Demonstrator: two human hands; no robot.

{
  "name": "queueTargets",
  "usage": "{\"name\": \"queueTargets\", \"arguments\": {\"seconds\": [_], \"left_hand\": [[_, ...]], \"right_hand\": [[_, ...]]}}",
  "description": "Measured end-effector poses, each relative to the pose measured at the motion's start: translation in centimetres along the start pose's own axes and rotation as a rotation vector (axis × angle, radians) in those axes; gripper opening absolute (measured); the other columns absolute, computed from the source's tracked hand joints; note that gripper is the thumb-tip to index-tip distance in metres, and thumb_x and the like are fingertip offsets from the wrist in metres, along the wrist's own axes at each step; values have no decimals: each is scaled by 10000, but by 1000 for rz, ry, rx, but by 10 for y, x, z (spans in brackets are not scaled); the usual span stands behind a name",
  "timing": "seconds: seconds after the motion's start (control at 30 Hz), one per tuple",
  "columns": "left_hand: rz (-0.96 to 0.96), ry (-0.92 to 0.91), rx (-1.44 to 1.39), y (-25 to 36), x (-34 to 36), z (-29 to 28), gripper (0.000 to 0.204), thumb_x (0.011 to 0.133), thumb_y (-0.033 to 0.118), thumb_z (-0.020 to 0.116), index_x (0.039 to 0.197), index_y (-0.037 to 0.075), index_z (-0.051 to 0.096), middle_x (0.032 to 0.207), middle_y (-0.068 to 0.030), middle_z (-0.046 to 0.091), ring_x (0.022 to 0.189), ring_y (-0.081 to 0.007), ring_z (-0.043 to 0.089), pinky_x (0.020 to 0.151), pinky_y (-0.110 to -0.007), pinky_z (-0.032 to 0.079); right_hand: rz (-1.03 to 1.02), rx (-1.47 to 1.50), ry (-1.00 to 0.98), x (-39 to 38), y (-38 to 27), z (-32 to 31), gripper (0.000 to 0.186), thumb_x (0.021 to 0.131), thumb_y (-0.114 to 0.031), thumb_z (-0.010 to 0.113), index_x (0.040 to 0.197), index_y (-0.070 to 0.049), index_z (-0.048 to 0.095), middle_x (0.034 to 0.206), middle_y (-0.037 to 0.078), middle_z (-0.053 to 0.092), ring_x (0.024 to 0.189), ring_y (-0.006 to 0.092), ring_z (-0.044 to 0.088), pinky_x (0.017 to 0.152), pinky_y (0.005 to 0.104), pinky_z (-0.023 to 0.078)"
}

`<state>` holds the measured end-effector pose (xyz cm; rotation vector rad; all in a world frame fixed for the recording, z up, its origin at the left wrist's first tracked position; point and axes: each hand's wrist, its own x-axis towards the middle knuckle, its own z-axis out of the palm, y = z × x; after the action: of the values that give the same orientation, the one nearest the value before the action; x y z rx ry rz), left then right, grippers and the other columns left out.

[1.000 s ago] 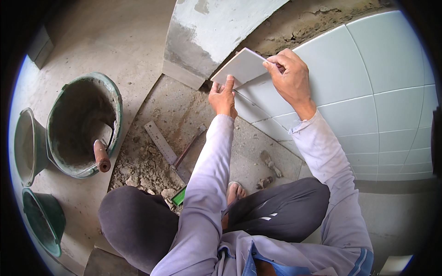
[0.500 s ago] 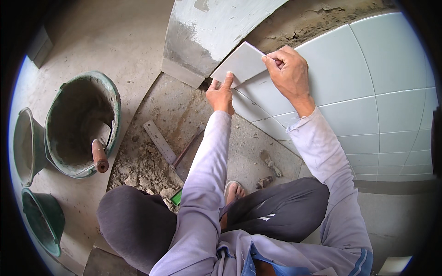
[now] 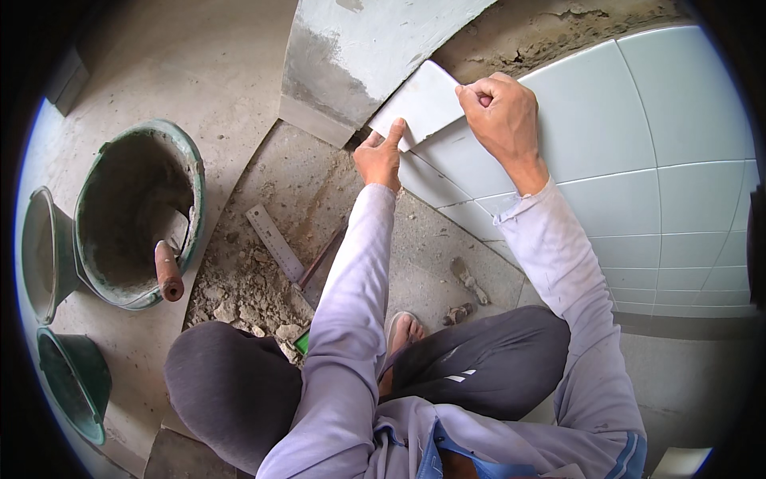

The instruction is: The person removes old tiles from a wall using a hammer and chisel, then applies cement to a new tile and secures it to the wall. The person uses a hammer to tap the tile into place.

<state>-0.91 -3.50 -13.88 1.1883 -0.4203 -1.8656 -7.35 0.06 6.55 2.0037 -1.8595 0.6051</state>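
Observation:
A white tile piece [image 3: 423,104] lies tilted over the corner where the pale green wall tiles [image 3: 586,112] meet a plastered block [image 3: 335,72]. My left hand [image 3: 378,158] grips its near left corner, thumb on top and fingers underneath. My right hand [image 3: 505,120] is closed like a fist at the tile's right edge, with the thumb tip touching or almost touching it. A small reddish end shows inside the curled fingers, and I cannot tell what it is.
On the left stands a mortar bucket [image 3: 88,239] with a wooden-handled trowel [image 3: 168,271] in it, beside two smaller green buckets [image 3: 100,375]. A metal square [image 3: 274,243] lies by crumbled mortar rubble [image 3: 231,295]. Rough mortar [image 3: 550,40] is exposed above the wall tiles.
The tile has tipped slightly and its far corner has risen in view, its face now brighter. My right fist has turned a little; my left hand keeps its hold.

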Motion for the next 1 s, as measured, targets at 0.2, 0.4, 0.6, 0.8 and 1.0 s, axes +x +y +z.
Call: {"name": "queueTargets", "arguments": {"seconds": [0.2, 0.4, 0.6, 0.8, 1.0], "left_hand": [[73, 22, -14, -2, 3, 3, 863, 708, 333, 824, 1251, -195, 410, 957, -183, 619, 668, -126, 564, 602, -246, 501], [124, 22, 22, 4, 2, 1, 889, 696, 314, 831, 1238, -230, 384, 1047, -284, 583, 803, -228, 619, 725, -295, 539], [120, 34, 110, 15, -13, 5, 839, 623, 340, 859, 1150, -201, 494, 1084, -293, 599, 1007, -326, 598, 904, -370, 458], [83, -76, 89, 14, -37, 35, 852, 630, 366, 867, 1080, -227, 452, 1061, -315, 552, 1012, -359, 559, 922, -418, 431], [151, -63, 93, 39, -30, 10, 1136, 656, 422, 835, 1276, -276, 189, 1312, -411, 342, 1297, -434, 330, 1097, -453, 251]], "right_hand": [[-15, -26, -4, 2, 2, 0, 173, 750, -135, 685, 649, -3, 636, 598, 86, 555, 512, 211, 518, 496, 335, 396], [-102, -74, -116, 14, 11, 1, 250, 808, -209, 631, 641, -25, 602, 606, 143, 563, 517, 309, 534, 530, 395, 424], [-125, -121, -283, 26, -1, -9, 136, 693, -91, 594, 598, 4, 612, 600, 174, 595, 582, 304, 598, 581, 405, 478], [-230, -298, -342, 41, 9, -30, 127, 629, -118, 628, 630, 3, 669, 648, 218, 613, 617, 343, 627, 615, 404, 497], [-482, -243, -324, 64, 4, -7, 82, 612, -54, 614, 616, 8, 668, 587, 211, 604, 572, 321, 638, 568, 378, 509]]}}
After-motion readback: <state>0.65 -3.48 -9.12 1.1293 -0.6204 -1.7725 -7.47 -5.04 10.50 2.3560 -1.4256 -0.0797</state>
